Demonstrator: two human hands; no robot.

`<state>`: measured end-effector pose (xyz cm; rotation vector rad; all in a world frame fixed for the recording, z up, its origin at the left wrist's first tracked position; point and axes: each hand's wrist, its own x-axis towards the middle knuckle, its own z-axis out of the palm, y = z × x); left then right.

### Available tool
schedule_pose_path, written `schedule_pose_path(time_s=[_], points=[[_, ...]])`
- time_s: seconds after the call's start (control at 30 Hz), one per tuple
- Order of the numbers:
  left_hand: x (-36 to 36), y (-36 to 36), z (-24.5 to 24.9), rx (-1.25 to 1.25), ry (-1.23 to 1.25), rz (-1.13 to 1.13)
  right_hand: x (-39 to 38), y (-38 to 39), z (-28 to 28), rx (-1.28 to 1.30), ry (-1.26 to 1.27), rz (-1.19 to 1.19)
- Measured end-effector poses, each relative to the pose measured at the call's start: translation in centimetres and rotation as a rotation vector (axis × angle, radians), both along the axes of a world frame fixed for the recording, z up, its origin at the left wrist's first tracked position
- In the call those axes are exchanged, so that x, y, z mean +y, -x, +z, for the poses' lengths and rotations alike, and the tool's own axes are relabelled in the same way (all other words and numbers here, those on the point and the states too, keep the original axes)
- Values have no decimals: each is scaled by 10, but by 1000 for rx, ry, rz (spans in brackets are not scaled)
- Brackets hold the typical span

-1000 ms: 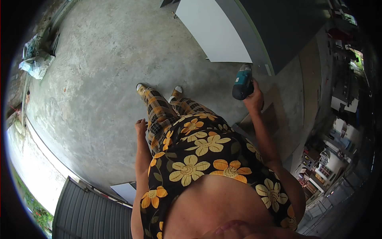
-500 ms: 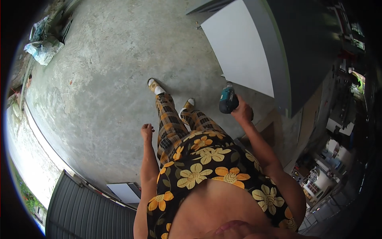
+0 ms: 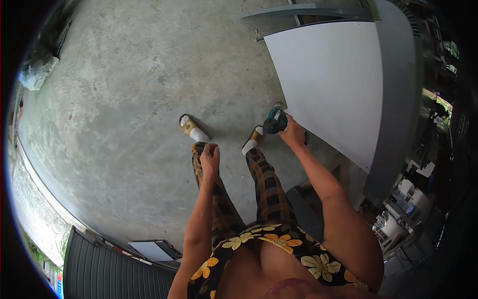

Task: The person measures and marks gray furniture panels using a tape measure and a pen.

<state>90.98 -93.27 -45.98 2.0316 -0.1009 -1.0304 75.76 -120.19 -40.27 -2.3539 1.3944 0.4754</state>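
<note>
A teal and black cordless drill point(image 3: 275, 119) is in my right hand point(image 3: 293, 132), which wraps round its handle. Its front end points away from me, close to the near left edge of a large white panel point(image 3: 331, 82). My left hand point(image 3: 210, 155) hangs in front of my left leg with its fingers curled closed. Whatever those fingers hold, if anything, is hidden. Both hands are above the floor, apart from each other.
Concrete floor point(image 3: 134, 99) spreads ahead and to the left. Grey metal bars point(image 3: 308, 11) lie beyond the panel. A plastic bag point(image 3: 37, 74) sits far left, and a ribbed grey shutter point(image 3: 114, 271) stands low left. Cluttered white items point(image 3: 391, 226) are at right.
My left hand has moved forward and right, in front of my leg. My feet have stepped apart. The drill has shifted slightly left, and more of the white panel shows.
</note>
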Motion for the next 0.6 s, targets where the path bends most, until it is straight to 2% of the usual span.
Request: schedule_pose_path(time_s=[0.03,0.07,0.17,0.27,0.33,0.43,0.57,0.6], points=[[-16,1,-7,-36,4,-22,-10,1,-19,-18,15,0],[-28,3,-18,62,11,6,-18,3,-38,5,10,-4],[-57,11,-43,56,-12,-162,-35,22,-87,59,8,-17],[-80,33,-77,-6,11,-465,-52,40,-131,103,-2,-8],[-96,42,-83,-41,14,-607,-64,45,-159,161,6,-25],[-106,67,-91,8,103,-601,-82,48,-194,214,20,-27],[-109,86,-93,21,-87,-881,-106,42,-231,296,48,-31],[-111,88,-95,82,-69,-853,-109,40,-238,321,45,-37]])
